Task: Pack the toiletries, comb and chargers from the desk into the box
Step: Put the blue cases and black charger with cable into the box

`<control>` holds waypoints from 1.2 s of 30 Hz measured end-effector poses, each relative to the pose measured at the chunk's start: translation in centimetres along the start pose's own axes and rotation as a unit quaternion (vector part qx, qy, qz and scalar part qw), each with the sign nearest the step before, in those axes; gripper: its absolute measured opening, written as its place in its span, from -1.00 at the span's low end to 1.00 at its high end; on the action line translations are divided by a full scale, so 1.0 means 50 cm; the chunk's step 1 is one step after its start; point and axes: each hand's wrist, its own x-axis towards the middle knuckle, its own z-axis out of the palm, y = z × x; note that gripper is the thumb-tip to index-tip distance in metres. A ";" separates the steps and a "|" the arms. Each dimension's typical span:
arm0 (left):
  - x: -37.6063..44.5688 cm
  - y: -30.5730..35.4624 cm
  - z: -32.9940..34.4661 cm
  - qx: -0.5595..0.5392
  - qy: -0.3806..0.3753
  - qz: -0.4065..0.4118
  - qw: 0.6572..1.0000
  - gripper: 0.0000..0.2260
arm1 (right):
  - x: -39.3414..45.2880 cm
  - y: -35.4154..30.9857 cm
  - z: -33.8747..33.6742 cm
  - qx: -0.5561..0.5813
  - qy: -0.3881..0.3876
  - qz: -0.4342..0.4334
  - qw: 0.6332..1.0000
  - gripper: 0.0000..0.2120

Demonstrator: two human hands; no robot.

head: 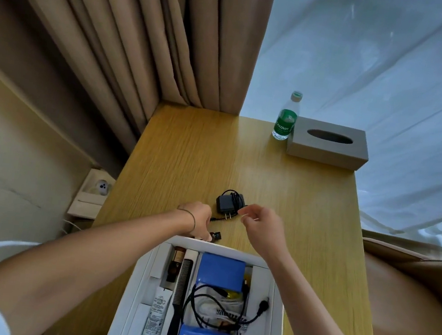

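Left hand: my left hand [198, 217] was at frame centre, just beyond the far rim of the box, fingers curled down onto a small dark plug end [216, 234] on the desk; I could not tell whether I truly gripped it or only touched it.
Right hand: my right hand [258, 224] hovered right of centre, fingers loosely curled, thumb and forefinger close together beside the charger; the blur hid whether anything thin was pinched between them.
Charger: the black wall charger [228, 202], its cord bundled on top and two prongs pointing toward me, lay on the wooden desk [187, 157] between my hands and slightly beyond them.
Box: the white box [278, 301] sat open at the lower centre of the frame.
Box contents: a black comb [179, 297] lay lengthwise beside a white tube [156, 316] on the left side; two blue packs [221, 273] and a black cable [223, 312] filled the right side.
Upper right: a green-labelled water bottle [286, 118] stood touching a grey tissue box [329, 145].
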 end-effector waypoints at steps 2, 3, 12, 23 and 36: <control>0.015 0.001 0.008 0.022 -0.029 0.013 0.999 -0.57 | 0.005 0.005 0.000 0.004 -0.001 0.003 1.000 -0.76; 0.020 0.002 0.012 0.035 -0.039 0.017 0.998 -0.55 | 0.007 0.007 0.000 0.005 -0.001 0.003 1.000 -0.76; 0.041 0.002 0.027 0.012 -0.002 0.030 0.999 -0.72 | 0.036 0.018 0.008 -0.041 0.002 -0.006 0.999 -0.74; -0.072 -0.055 -0.046 -0.313 0.181 0.019 0.932 -0.84 | 0.119 -0.010 0.041 -0.195 -0.029 -0.076 0.978 -0.51; -0.218 -0.065 -0.018 -0.482 0.253 0.008 0.839 -0.87 | 0.196 0.016 0.132 -0.368 -0.117 -0.066 0.920 -0.24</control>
